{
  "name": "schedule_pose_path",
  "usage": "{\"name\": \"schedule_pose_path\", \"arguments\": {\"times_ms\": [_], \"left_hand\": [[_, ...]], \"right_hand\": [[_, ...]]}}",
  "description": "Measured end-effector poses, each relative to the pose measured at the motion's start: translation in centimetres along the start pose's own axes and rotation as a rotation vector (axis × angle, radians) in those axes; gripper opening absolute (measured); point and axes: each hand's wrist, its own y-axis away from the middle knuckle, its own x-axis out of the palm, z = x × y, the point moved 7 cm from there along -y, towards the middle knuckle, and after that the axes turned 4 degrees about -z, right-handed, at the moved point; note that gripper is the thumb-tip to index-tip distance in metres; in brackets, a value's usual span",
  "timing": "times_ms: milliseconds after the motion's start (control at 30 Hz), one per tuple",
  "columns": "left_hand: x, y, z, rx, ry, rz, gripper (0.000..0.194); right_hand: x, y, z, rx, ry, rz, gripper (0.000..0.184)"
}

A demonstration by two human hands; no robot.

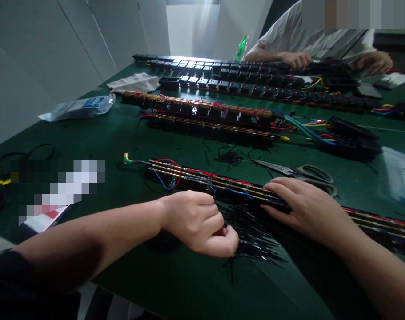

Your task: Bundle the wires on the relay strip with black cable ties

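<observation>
A long black strip [218, 180] with brass-coloured rods and red and blue wires lies across the table. My right hand [305, 209] grips it, fingers on its far side and thumb on the near side. My left hand [197, 224] is closed in a fist just in front of the strip; a bit of something red shows between its fingers, too hidden to name. Beside that fist is a pile of thin black strips [255, 235]. Scissors [295, 171] with dark handles lie behind my right hand. A yellow connector [126, 158] ends the strip's left cable.
Further back on the green table [89, 138] lie wired strips [202, 106] and rows of black modules [235, 86]. Plastic bags [89, 104] lie left and right. Across the table a co-worker's hands [297, 60] are near more modules, by a green bottle [241, 48].
</observation>
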Motion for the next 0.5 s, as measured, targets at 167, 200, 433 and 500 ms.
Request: {"name": "schedule_pose_path", "arguments": {"times_ms": [167,200,433,500], "left_hand": [[0.27,-0.07,-0.4,0.027,0.073,0.036,0.005],[0.36,-0.08,-0.49,0.026,0.084,0.043,0.004],[0.61,-0.05,-0.48,0.002,0.122,0.071,0.001],[0.58,-0.04,-0.37,-0.005,0.12,0.067,0.001]], "right_hand": [[-0.3,-0.15,0.3,0.02,-0.018,0.021,0.037],[-0.34,-0.17,0.35,0.026,-0.021,0.028,0.037],[-0.38,-0.26,0.05,0.107,-0.03,0.056,0.039],[-0.33,-0.22,0.1,0.102,-0.017,0.053,0.041]]}}
